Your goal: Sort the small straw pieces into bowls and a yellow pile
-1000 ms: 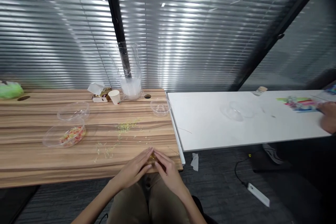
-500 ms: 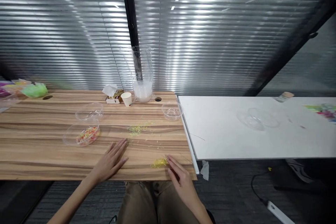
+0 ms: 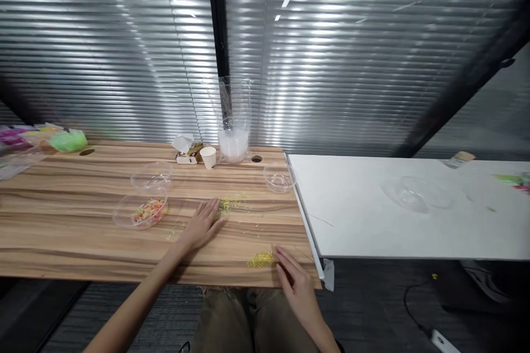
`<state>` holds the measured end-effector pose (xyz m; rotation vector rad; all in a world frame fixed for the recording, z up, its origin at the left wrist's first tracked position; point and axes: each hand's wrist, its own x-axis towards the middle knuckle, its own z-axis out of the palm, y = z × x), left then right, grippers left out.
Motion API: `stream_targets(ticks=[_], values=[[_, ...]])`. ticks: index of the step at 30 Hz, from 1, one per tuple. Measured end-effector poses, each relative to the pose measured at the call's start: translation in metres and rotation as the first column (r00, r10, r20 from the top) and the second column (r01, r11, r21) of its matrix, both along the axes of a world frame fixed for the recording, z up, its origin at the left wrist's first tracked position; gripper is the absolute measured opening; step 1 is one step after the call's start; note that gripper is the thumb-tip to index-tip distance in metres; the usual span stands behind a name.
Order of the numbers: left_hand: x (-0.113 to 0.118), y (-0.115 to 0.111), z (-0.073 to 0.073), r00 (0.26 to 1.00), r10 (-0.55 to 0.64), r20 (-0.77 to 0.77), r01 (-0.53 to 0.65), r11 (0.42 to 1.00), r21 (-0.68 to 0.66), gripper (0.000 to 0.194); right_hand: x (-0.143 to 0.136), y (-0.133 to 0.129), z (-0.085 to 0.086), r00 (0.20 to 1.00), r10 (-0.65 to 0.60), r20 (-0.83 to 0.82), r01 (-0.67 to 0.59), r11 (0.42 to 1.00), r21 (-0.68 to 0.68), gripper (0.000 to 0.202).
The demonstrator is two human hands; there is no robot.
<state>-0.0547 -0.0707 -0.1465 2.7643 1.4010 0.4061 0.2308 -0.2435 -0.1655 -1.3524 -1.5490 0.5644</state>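
My left hand (image 3: 202, 226) lies palm down on the wooden table, its fingertips at the left edge of a scattered patch of green-yellow bits (image 3: 232, 204). At the front right, my right hand (image 3: 293, 281) rests with fingertips beside a small heap of yellow bits (image 3: 260, 259); the fingers are slightly apart and hold nothing visible. Left of my left hand, a clear round container (image 3: 122, 214) holds red, orange and pale bits (image 3: 148, 211). A few loose green bits (image 3: 176, 230) lie between that container and my left forearm.
Behind stand a paper cup (image 3: 208, 158), a tissue box (image 3: 187, 159), a bag-lined clear container (image 3: 234, 144) and a clear bowl (image 3: 279, 179). Colourful bags (image 3: 68, 140) sit far left. A white table (image 3: 356, 198) adjoins at right, bearing clear lids (image 3: 414, 194).
My left hand has moved forward and right to the green-yellow patch. Loose green bits now show left of it. My right hand has stayed by the yellow heap. The camera view has shifted slightly.
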Motion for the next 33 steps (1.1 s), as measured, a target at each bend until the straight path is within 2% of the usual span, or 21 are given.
stream_targets(ticks=[3,5,11,18,25,29,33], values=[[-0.005,0.001,-0.002,0.993,0.090,0.076,-0.095,0.993,0.066,0.052,0.000,0.000,-0.001,1.000,-0.013,0.004,0.013,1.000,-0.001,0.034],[-0.012,0.000,0.000,0.986,0.103,0.129,-0.117,0.988,0.104,0.045,-0.001,0.002,-0.002,0.999,-0.032,0.010,0.032,0.999,0.010,0.034],[-0.017,0.000,0.010,0.990,0.036,0.139,-0.049,0.995,0.092,0.039,-0.003,0.004,-0.004,0.997,-0.078,0.027,0.077,0.996,0.048,0.032],[-0.008,0.004,0.010,0.986,0.020,0.164,-0.031,0.998,0.063,0.040,-0.004,0.003,-0.005,0.993,-0.095,0.067,0.091,0.994,0.063,0.032],[-0.030,0.006,0.009,0.968,0.120,0.218,-0.118,0.993,-0.020,0.044,-0.004,0.004,-0.003,0.990,-0.092,0.104,0.077,0.988,0.137,0.031],[-0.046,0.015,0.018,0.964,0.139,0.228,-0.121,0.988,-0.091,0.039,-0.003,0.004,-0.003,0.990,-0.085,0.116,0.065,0.984,0.168,0.031],[-0.049,0.025,0.027,0.965,0.140,0.223,-0.108,0.983,-0.151,0.038,-0.004,0.004,-0.006,0.989,-0.094,0.116,0.071,0.979,0.189,0.030]])
